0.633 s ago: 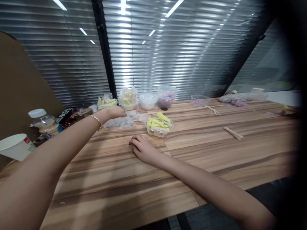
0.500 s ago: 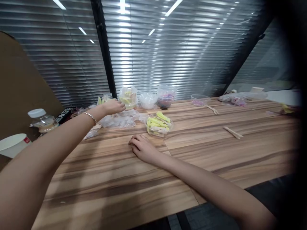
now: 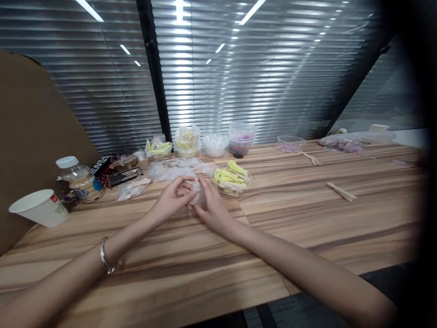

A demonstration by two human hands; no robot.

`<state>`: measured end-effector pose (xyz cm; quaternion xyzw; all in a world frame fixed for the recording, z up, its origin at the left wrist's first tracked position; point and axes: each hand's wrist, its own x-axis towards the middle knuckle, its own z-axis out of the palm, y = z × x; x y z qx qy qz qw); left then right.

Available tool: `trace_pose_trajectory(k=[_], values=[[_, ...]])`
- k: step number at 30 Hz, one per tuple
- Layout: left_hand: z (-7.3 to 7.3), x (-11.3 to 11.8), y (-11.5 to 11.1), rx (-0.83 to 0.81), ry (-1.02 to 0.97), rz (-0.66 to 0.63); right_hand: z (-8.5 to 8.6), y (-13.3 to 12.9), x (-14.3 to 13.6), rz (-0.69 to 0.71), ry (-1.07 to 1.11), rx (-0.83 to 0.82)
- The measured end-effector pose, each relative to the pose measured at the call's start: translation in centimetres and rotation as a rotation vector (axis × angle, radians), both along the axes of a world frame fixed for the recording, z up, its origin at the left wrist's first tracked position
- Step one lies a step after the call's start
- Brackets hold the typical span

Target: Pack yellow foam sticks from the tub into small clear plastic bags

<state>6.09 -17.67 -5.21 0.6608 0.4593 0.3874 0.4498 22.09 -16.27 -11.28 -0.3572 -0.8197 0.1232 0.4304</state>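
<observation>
A small clear plastic bag (image 3: pixel 199 193) is pinched between my two hands over the middle of the table. My left hand (image 3: pixel 177 193), with a silver bracelet at its wrist, grips the bag from the left with bent fingers. My right hand (image 3: pixel 212 205) holds its other side. Just beyond the right hand stands a clear round bowl (image 3: pixel 221 186) full of yellow strip-like pieces (image 3: pixel 234 173). Behind my hands lies a spread of flat clear bags (image 3: pixel 167 170). Whether the held bag contains anything is hard to make out.
Along the blinds stand tubs of yellow pieces (image 3: pixel 187 139), a clear bowl (image 3: pixel 215 145) and stacked tubs (image 3: pixel 241 136). A paper cup (image 3: pixel 43 207) and a lidded bottle (image 3: pixel 80 180) are at left. Wooden sticks (image 3: pixel 341 191) lie at right.
My left hand has come back from the bags and tubs at the rear to meet my right hand. A clear bag is now held between them.
</observation>
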Motion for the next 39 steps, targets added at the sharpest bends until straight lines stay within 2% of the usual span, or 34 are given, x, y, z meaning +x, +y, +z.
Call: trace_pose_trajectory(k=[3, 8, 12, 15, 20, 27, 34, 39], values=[[-1.4, -0.5, -0.5, -0.007, -0.113, -0.068, -0.4, 0.4, 0.0, 0.099, 0.01, -0.034], [-3.1, -1.3, -0.2, 0.115, -0.088, -0.113, -0.5, 0.7, -0.2, 0.156, 0.037, -0.107], [-4.3, -1.6, 0.0, 0.187, -0.03, -0.025, -0.4, 0.6, -0.4, 0.141, 0.01, -0.178], [-4.8, -1.4, 0.0, 0.22, -0.044, 0.015, -0.4, 0.5, -0.5, 0.136, -0.033, -0.165], [-5.0, -1.1, 0.0, 0.194, -0.088, -0.005, -0.7, 0.5, -0.4, 0.095, -0.07, -0.132], [-5.0, -1.3, -0.2, 0.092, -0.236, 0.06, -0.5, 0.4, -0.4, 0.075, -0.045, -0.079], [-4.6, -1.4, -0.8, 0.156, -0.271, 0.145, -0.1, 0.0, -0.6, 0.056, -0.046, -0.034], [-4.5, -1.6, -0.7, 0.186, -0.316, 0.208, 0.3, -0.3, -0.8, 0.111, -0.078, -0.038]])
